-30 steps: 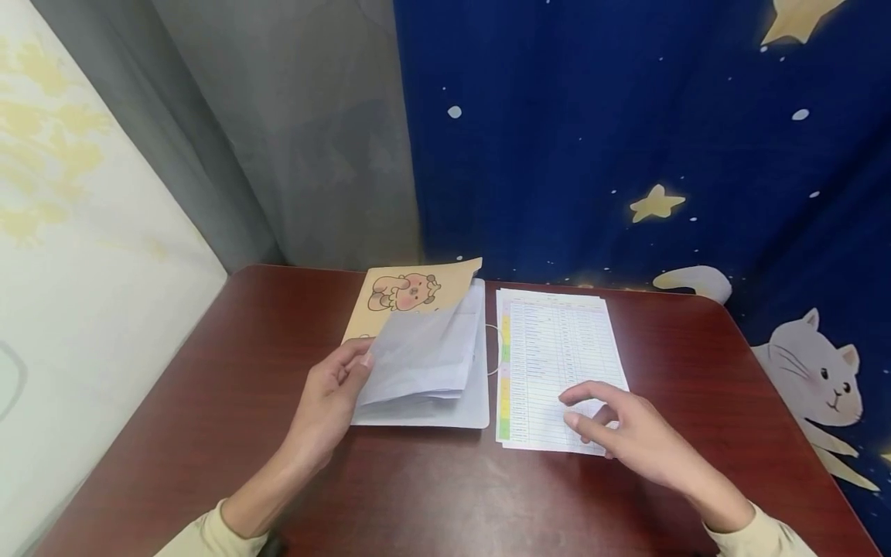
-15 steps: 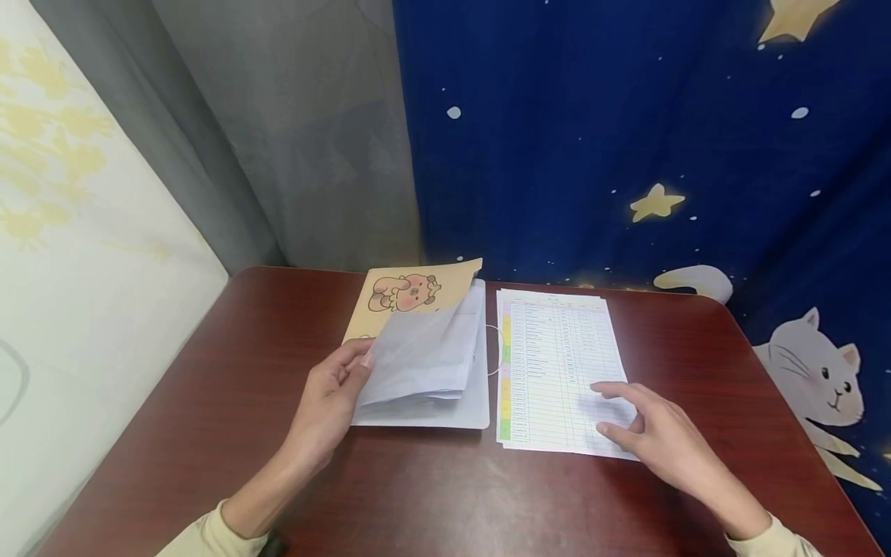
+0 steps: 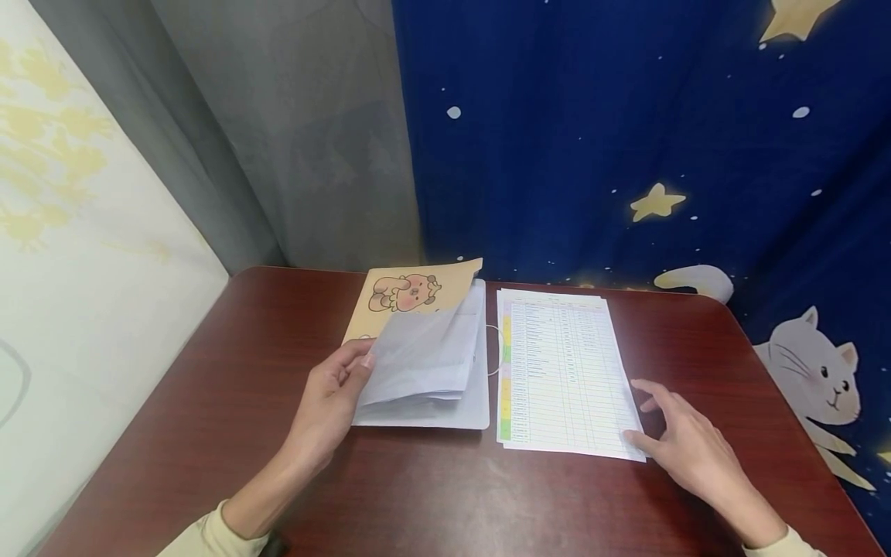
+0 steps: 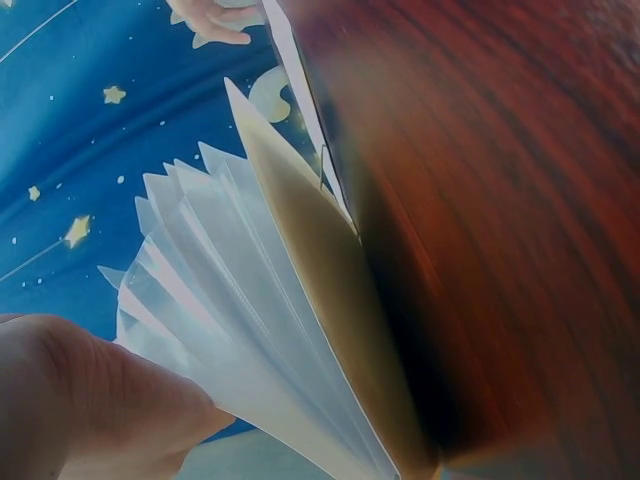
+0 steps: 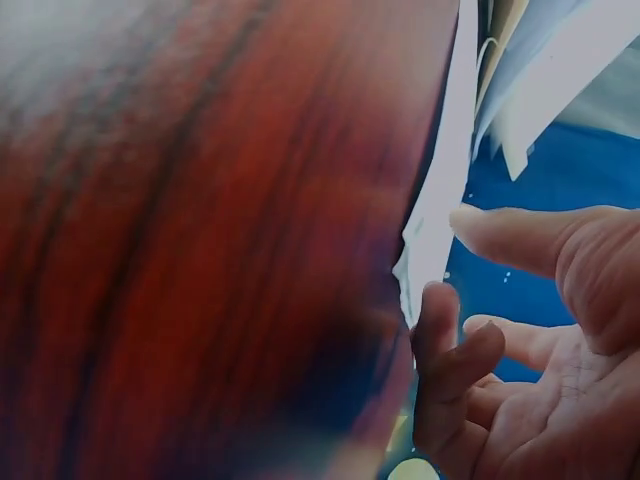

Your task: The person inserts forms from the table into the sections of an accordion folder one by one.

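**Right hand slides off the printed sheet**

Right hand (image 3: 685,441), fingers relaxed, has shifted from the sheet's (image 3: 560,371) middle toward 4 o'clock, now touching its corner. Left hand (image 3: 330,398) still grips the folder's (image 3: 425,352) fanned sleeves at 9 o'clock; insertion seems imminent.

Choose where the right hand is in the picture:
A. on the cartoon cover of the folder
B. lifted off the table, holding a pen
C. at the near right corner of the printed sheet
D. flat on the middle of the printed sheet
C: the right hand has its fingertips at the near right corner of the printed sheet, beside the folder.
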{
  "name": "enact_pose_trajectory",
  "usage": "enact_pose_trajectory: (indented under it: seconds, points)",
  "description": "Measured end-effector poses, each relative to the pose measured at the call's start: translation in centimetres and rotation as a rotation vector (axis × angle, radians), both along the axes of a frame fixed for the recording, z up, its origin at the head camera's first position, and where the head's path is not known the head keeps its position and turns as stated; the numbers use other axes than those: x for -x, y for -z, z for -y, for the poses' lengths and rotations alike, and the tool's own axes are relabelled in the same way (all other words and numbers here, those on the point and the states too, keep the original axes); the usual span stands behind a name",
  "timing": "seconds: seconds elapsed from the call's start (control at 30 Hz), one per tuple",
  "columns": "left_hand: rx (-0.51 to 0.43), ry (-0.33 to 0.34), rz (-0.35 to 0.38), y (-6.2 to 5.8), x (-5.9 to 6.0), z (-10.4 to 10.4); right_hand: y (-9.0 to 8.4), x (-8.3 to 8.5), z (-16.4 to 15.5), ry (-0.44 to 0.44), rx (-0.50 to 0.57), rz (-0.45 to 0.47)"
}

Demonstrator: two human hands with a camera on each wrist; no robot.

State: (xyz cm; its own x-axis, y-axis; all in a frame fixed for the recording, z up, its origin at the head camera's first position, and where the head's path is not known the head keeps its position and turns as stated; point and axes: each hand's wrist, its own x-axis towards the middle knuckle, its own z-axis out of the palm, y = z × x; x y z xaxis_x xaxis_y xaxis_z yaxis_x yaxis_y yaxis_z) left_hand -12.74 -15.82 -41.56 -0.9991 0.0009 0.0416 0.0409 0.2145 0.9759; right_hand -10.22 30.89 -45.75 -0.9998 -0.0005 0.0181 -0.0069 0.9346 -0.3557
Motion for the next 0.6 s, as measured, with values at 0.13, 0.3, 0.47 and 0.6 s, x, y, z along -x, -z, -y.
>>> enact_pose_trajectory:
  seconds: [0.13, 0.3, 0.47, 0.6]
  points:
    - [0.004, 0.0, -0.004, -0.05, -0.04, -0.01, 0.31, 0.0, -0.18, 0.02, -0.007, 0.031]
    - [0.01, -0.008, -0.002, -0.16, -0.14, -0.07, 0.42, 0.12, -0.17, 0.06, -0.021, 0.082]
    - [0.002, -0.01, -0.001, -0.21, -0.19, -0.13, 0.37, 0.34, -0.17, 0.074, -0.035, 0.123]
    - [0.004, -0.008, -0.007, -0.21, -0.15, -0.04, 0.3, 0.28, -0.26, 0.069, -0.037, 0.109]
